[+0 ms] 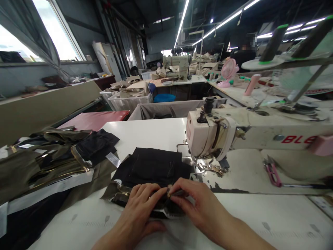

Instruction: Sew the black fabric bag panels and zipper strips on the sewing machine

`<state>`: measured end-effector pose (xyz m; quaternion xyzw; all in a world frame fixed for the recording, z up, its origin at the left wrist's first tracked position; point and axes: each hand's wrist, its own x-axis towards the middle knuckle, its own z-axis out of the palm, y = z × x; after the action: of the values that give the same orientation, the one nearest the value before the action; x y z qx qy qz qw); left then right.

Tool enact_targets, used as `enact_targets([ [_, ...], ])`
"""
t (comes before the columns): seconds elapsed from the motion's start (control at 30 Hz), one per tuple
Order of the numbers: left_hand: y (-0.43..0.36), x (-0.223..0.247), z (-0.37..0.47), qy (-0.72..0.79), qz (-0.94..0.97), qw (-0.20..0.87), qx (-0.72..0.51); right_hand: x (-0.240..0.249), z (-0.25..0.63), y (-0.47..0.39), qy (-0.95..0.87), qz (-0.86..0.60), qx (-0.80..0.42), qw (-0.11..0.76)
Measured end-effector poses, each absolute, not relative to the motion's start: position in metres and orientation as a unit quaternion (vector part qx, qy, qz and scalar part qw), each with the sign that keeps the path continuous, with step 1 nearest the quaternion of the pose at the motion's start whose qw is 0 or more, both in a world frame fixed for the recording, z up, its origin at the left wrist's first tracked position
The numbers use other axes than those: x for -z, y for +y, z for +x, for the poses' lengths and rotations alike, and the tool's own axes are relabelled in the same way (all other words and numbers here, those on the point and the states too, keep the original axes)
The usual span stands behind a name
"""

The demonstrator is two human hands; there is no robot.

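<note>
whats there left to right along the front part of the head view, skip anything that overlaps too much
Pile of zippered fabric pieces → left hand → right hand → pink-handled snips → pink block

Bright window (56, 29) at upper left, grey curtain (23, 17) hanging partly across it; adjoining wall (83, 33) grey. Pale cabinet (106, 59) stands beyond. Ceiling (156, 10) dark; strip lights (231, 17) lit, in long receding rows. Blue chair (163, 98) mid-room, near a white-topped table (199, 79).
</note>
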<state>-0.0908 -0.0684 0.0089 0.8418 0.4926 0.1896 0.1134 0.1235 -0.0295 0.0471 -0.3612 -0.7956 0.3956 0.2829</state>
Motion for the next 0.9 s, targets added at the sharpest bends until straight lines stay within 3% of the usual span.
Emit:
enact_targets([
  [0.17,-0.078,-0.057,-0.117,0.549,0.766,0.206,-0.263,-0.1,0.104,-0.023,-0.823,-0.23,-0.36,0.374],
  [0.37,-0.1,-0.108,-0.129,0.554,0.749,0.244,-0.27,-0.143,0.092,-0.019,-0.875,-0.116,-0.295,0.367],
  [0.57,-0.112,-0.126,-0.117,0.625,0.687,0.04,-0.368,-0.145,0.09,-0.048,-0.681,-0.128,-0.598,0.403],
  [0.63,-0.114,-0.129,-0.116,0.619,0.694,0.034,-0.367,-0.133,0.091,-0.055,-0.657,-0.144,-0.61,0.419],
  [0.73,-0.109,-0.126,-0.109,0.588,0.725,0.113,-0.341,-0.112,0.092,-0.058,-0.716,-0.226,-0.461,0.472],
  [0.9,-0.106,-0.113,-0.093,0.594,0.709,0.161,-0.345,-0.093,0.097,-0.063,-0.837,-0.219,-0.063,0.497],
])
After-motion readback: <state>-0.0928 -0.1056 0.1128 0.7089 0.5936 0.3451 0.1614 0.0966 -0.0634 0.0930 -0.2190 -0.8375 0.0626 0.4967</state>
